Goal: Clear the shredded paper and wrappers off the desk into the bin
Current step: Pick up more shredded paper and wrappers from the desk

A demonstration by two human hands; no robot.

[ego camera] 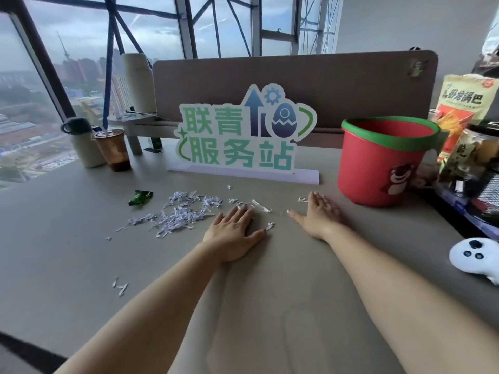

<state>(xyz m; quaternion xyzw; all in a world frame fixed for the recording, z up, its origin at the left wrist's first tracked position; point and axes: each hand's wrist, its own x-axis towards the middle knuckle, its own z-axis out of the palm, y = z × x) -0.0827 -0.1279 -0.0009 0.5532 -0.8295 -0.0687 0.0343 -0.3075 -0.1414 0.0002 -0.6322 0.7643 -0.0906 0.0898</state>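
Shredded paper point(183, 211) lies scattered on the desk point(81, 252), left of centre, with a wrapper point(140, 197) just to its far left. The left hand point(235, 233) lies flat at the pile's right edge, and the right hand point(318, 214) lies flat beside it, towards the bin point(364, 168) at far right. Behind the paper stands a sign point(237, 139).

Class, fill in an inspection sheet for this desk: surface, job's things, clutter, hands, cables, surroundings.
Surface: grey desk, with scraps scattered left of centre.
Job's things: shredded paper in a loose pile left of the left hand; green wrapper beside the pile; red bin upright, beyond the right hand.
Clutter: sign, drink cup, flask, snack bags, white toy.
Hands: both flat on the desk, fingers straight, holding nothing.
Cables: nothing seen.
Surroundings: window at the left; brown divider behind the desk.
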